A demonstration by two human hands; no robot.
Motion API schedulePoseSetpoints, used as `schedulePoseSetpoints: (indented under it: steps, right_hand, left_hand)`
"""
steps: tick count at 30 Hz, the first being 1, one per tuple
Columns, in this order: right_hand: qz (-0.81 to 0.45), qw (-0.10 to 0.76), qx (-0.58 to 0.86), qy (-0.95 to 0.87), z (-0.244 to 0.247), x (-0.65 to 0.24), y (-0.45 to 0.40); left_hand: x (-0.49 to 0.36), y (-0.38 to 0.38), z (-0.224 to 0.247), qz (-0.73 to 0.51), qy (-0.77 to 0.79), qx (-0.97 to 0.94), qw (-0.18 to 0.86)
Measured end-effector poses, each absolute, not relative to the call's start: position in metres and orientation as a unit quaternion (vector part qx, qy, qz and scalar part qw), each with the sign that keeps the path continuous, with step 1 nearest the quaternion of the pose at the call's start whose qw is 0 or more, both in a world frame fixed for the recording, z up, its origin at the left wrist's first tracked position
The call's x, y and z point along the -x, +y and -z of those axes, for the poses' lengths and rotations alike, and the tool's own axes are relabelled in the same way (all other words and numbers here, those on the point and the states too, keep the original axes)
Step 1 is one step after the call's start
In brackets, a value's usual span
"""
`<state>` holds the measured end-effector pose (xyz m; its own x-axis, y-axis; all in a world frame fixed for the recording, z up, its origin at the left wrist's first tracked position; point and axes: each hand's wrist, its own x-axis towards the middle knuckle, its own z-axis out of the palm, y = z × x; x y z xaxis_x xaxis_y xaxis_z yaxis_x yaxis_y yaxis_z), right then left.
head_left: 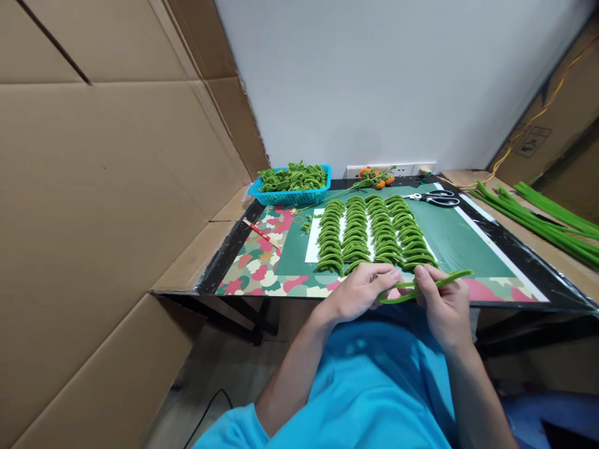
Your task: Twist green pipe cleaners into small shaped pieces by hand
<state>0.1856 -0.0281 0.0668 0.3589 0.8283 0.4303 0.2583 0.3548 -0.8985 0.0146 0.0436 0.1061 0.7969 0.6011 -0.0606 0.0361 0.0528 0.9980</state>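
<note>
Cardboard panels wall in a small work table (pixel 515 265) covered by a green cutting mat over patterned paper, set against a pale wall. Item in hand: one long fuzzy green pipe cleaner (pixel 423 285), bent into a narrow loop, held at the near edge of the table just in front of the person's blue shirt. Left hand (pixel 360 290) closed on the looped end, fingertips pinching the fold; right hand (pixel 444 305) closed on the two strands a little further along, thumb on top, with the free end sticking out to the right beyond the fingers. Handling, as judged: very light, soft pile over a thin wire core, bends readily and keeps the bend, not slippery, not fragile; best taken with a fingertip pinch close to the bend. Adjacent stock: four rows of curved green pipe-cleaner pieces (pixel 369 234) laid on white paper just beyond the hands; blue plastic basket (pixel 290 196) of similar green pieces at the far left; black-handled scissors (pixel 437 198) at the far right of the mat; bundle of straight green pipe cleaners (pixel 538 218) on the right, well apart.
</note>
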Motion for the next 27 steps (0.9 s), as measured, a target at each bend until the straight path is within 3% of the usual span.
schedulePoseSetpoints:
  steps: [27]
  right_hand:
    - [-0.165, 0.652, 0.533, -0.513, -0.0639, -0.1792, -0.0304]
  left_hand:
    - [-0.0095, 0.0415, -0.1069, -0.171, 0.223, -0.669, 0.688]
